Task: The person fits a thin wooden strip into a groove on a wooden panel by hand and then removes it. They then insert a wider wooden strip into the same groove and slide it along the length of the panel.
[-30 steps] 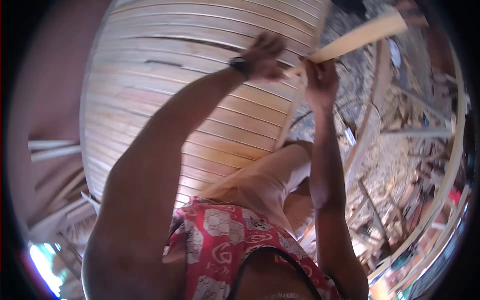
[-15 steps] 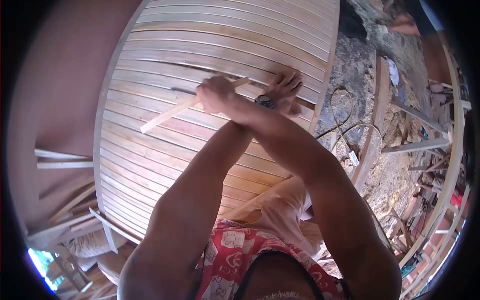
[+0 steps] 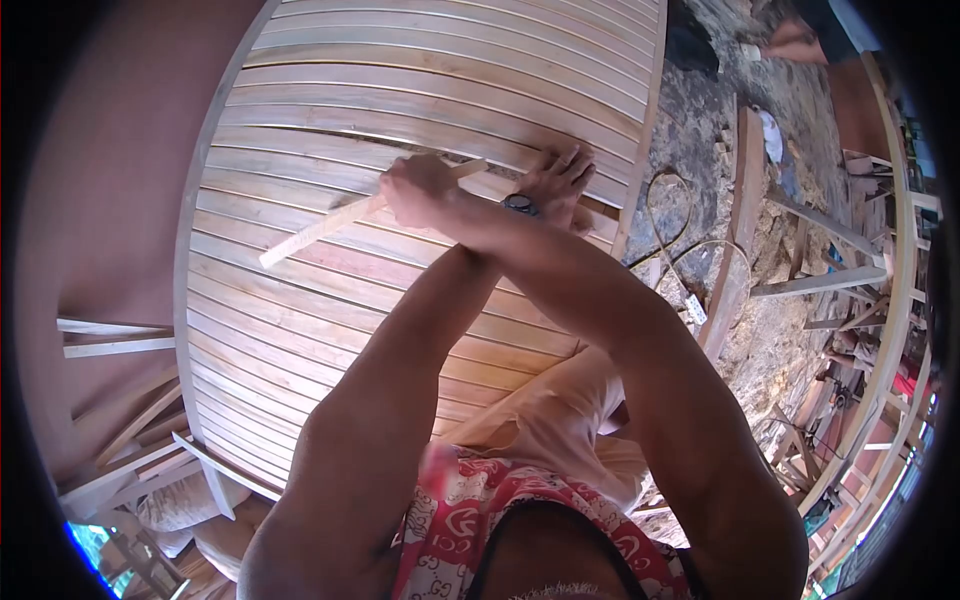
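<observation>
My forearms cross over a large panel of narrow wooden slats (image 3: 330, 95). My right hand (image 3: 418, 192) is closed around a thin, flat wooden strip (image 3: 315, 235), which slants across the slats with its long end toward the lower left. The strip's short end points at my left hand. My left hand (image 3: 558, 185), with a dark watch (image 3: 520, 204) at its wrist, lies flat on the panel near its right edge, fingers spread. A dark gap (image 3: 350, 136) between two slats runs toward both hands. My right forearm passes over the left one.
A looped cable (image 3: 690, 245) with a white socket block (image 3: 696, 309) lies on the dusty ground to the right. Beyond it are a long timber beam (image 3: 735, 210) and timber framing (image 3: 830, 283). Loose boards (image 3: 120, 345) lie left. Another person's limb (image 3: 795, 45) shows at top right.
The whole view has shifted slightly, so the panel appears a little farther left. My hands keep nearly the same places on it, the right still gripping the strip.
</observation>
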Demonstrator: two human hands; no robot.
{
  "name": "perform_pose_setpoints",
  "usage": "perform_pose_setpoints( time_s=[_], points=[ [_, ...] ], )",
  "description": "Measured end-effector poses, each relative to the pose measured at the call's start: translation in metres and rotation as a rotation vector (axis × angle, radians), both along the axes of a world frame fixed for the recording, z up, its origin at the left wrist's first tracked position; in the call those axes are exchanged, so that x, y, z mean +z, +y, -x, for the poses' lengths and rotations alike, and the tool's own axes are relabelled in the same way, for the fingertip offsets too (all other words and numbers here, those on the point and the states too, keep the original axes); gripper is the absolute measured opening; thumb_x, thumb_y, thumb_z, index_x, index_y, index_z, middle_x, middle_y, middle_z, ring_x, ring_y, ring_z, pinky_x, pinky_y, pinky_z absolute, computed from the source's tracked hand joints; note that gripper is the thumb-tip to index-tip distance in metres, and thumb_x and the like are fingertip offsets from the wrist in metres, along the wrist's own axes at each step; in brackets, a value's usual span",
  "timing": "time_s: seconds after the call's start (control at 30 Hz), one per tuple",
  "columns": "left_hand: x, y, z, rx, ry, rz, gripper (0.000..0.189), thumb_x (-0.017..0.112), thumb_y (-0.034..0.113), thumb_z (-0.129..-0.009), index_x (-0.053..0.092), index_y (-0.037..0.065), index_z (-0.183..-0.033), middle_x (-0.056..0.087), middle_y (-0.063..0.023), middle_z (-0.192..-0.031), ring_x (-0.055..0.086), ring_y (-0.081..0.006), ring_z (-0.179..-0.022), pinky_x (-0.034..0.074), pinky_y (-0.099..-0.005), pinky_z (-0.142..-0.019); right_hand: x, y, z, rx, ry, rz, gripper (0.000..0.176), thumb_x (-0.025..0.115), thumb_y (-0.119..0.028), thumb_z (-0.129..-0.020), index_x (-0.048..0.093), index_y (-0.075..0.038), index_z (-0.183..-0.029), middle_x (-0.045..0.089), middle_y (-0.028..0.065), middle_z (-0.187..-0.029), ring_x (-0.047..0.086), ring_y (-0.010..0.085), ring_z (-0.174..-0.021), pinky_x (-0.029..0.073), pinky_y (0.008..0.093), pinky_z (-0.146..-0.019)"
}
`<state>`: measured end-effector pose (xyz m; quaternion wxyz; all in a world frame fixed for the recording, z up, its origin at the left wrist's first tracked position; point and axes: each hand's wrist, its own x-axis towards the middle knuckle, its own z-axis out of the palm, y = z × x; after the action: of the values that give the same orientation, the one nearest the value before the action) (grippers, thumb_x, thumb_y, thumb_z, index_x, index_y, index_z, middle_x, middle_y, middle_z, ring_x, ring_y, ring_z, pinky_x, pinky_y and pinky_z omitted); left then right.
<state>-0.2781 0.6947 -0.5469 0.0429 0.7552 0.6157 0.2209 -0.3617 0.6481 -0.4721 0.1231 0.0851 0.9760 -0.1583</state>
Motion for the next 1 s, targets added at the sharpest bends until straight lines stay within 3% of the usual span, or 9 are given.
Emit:
perform_pose_setpoints(
  time_s=[0.07, 0.13, 0.27, 0.37, 0.5, 0.83, 0.9, 0.93, 1.0],
  points=[
    [-0.013, 0.003, 0.000, -0.006, 0.031, 0.006, 0.092, 0.071, 0.063, -0.083, 0.055, -0.001, -0.147, 0.041, -0.0179, -0.164, 0.032, -0.0359, -0.155, 0.024, -0.0600, -0.125, 0.001, 0.022, -0.008, -0.078, 0.073, 0.054, 0.016, 0.072, -0.015, -0.077, 0.078, -0.004, -0.087, 0.076, 0.0202, -0.088, 0.076, 0.0368, -0.081, 0.062, 0.0481, -0.069],
    [-0.054, 0.014, -0.005, 0.085, 0.299, -0.258, 0.086, 0.061, 0.064, -0.089, 0.055, 0.001, -0.148, 0.040, -0.0166, -0.165, 0.030, -0.0360, -0.156, 0.021, -0.0603, -0.126, 0.004, 0.050, -0.016, -0.195, 0.167, 0.057, 0.018, 0.071, -0.017, -0.078, 0.077, -0.004, -0.089, 0.075, 0.0229, -0.089, 0.075, 0.0399, -0.084, 0.061, 0.0505, -0.075],
    [-0.042, 0.007, -0.006, 0.061, 0.065, -0.229, 0.082, 0.054, 0.063, -0.092, 0.055, 0.004, -0.148, 0.041, -0.0159, -0.165, 0.032, -0.0364, -0.156, 0.018, -0.0608, -0.128, -0.003, 0.124, -0.039, -0.305, 0.235, -0.080, 0.021, 0.068, -0.018, -0.080, 0.077, -0.002, -0.091, 0.074, 0.0257, -0.094, 0.075, 0.0425, -0.088, 0.061, 0.0520, -0.079],
    [0.004, -0.002, 0.000, -0.073, -0.049, 0.201, 0.078, 0.066, 0.060, -0.086, 0.056, 0.013, -0.147, 0.053, -0.0159, -0.155, 0.041, -0.0371, -0.149, 0.020, -0.0582, -0.128, -0.002, 0.159, -0.057, -0.335, 0.176, -0.145, 0.022, 0.065, -0.015, -0.082, 0.078, 0.000, -0.092, 0.075, 0.0265, -0.100, 0.075, 0.0427, -0.092, 0.061, 0.0512, -0.082],
    [0.007, -0.005, -0.001, 0.009, -0.067, 0.010, 0.085, 0.078, 0.061, -0.077, 0.057, 0.014, -0.146, 0.054, -0.0160, -0.152, 0.041, -0.0376, -0.148, 0.021, -0.0589, -0.128, -0.011, 0.179, -0.062, -0.368, 0.141, -0.165, 0.023, 0.064, -0.015, -0.082, 0.078, 0.001, -0.094, 0.075, 0.0273, -0.103, 0.075, 0.0424, -0.096, 0.061, 0.0508, -0.085],
    [0.010, 0.001, 0.001, -0.018, -0.054, 0.054, 0.099, 0.079, 0.063, -0.075, 0.050, 0.008, -0.152, 0.046, -0.0215, -0.157, 0.035, -0.0392, -0.152, 0.019, -0.0615, -0.128, 0.005, 0.182, -0.076, -0.510, 0.097, -0.105, 0.034, 0.073, -0.025, -0.082, 0.077, -0.004, -0.108, 0.075, 0.0270, -0.108, 0.072, 0.0447, -0.103, 0.059, 0.0524, -0.092],
    [0.005, 0.003, 0.000, -0.012, 0.002, 0.031, 0.105, 0.079, 0.065, -0.074, 0.047, 0.002, -0.153, 0.045, -0.0222, -0.158, 0.033, -0.0391, -0.153, 0.019, -0.0605, -0.128, 0.006, 0.184, -0.096, -0.505, 0.517, -0.074, 0.031, 0.072, -0.026, -0.083, 0.076, -0.001, -0.100, 0.076, 0.0202, -0.095, 0.076, 0.0322, -0.090, 0.060, 0.0429, -0.079],
    [0.004, 0.003, 0.000, -0.016, 0.009, 0.044, 0.108, 0.078, 0.066, -0.076, 0.044, -0.001, -0.154, 0.041, -0.0221, -0.162, 0.030, -0.0381, -0.156, 0.021, -0.0599, -0.128, 0.018, 0.186, -0.109, -0.534, 0.490, -0.082, 0.031, 0.072, -0.026, -0.083, 0.076, -0.001, -0.100, 0.076, 0.0202, -0.095, 0.076, 0.0322, -0.090, 0.060, 0.0429, -0.079],
    [0.003, 0.002, -0.003, -0.008, 0.087, 0.103, 0.108, 0.075, 0.068, -0.080, 0.041, 0.000, -0.157, 0.034, -0.0209, -0.167, 0.026, -0.0357, -0.159, 0.021, -0.0597, -0.128, 0.042, 0.197, -0.138, -0.869, 0.391, 0.578, 0.037, 0.081, -0.030, -0.086, 0.076, -0.003, -0.111, 0.073, 0.0106, -0.090, 0.070, 0.0177, -0.084, 0.054, 0.0340, -0.072]
  ],
)
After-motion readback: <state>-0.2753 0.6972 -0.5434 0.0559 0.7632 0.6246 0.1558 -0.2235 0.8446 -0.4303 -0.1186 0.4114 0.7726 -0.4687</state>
